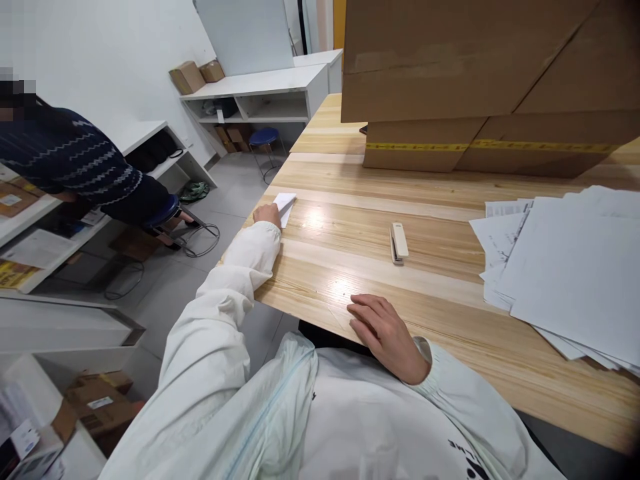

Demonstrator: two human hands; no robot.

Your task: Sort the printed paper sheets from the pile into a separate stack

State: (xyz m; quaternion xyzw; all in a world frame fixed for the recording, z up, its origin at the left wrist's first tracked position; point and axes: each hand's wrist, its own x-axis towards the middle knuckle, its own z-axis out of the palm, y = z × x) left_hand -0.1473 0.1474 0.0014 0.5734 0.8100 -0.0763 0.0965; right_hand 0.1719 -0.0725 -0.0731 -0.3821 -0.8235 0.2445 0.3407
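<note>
My left hand [267, 215] reaches to the table's left edge, its fingers curled on a small folded white paper [286, 208]; the fingertips are partly hidden. Nearer to my body, my right hand [385, 331] rests on the wooden table [320, 260] with its fingers stretched out and nothing in them. A cream stapler [399, 243] lies on the wood beyond my right hand, apart from both hands. To the right of it is a loose pile of white papers [570, 267], some with print or writing.
Large cardboard boxes [450, 73] are stacked at the table's far right. At left, a person [95, 160] in a patterned sweater sits on a stool. Another blue stool [263, 137] stands before a white shelf desk [265, 80]. Cartons [100, 400] fill the lower left.
</note>
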